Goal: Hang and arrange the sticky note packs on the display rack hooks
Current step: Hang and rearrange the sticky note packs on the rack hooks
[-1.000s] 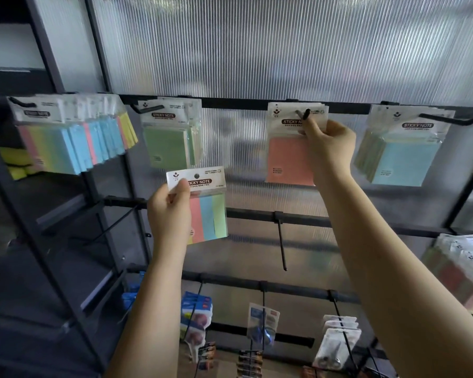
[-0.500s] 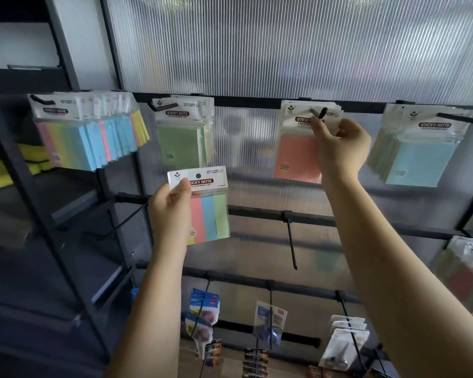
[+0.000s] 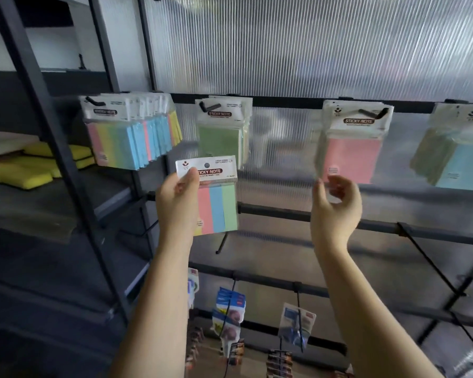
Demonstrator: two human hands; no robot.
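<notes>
My left hand [image 3: 179,199] grips a striped sticky note pack [image 3: 216,196] by its left side, thumb on the white header, holding it upright in front of the rack. My right hand [image 3: 336,207] hangs free just below the pink packs [image 3: 352,156], fingers loosely curled and holding nothing. The pink packs dangle from a black hook [image 3: 372,114] on the top rail. Left of them hang green packs [image 3: 221,137] and a thick row of striped packs [image 3: 129,137]. Blue packs [image 3: 459,159] hang at the far right.
A bare black hook [image 3: 221,242] sticks out of the middle rail [image 3: 284,214] under the held pack. Lower rails carry other small packaged goods [image 3: 230,315]. A dark shelf frame [image 3: 52,137] stands at left with yellow sponges [image 3: 33,170] on it.
My right hand let go of the pink pack's header at the hook and dropped below the packs. The view shifted left, so the rack slid right in the picture. My left hand keeps its pack.
</notes>
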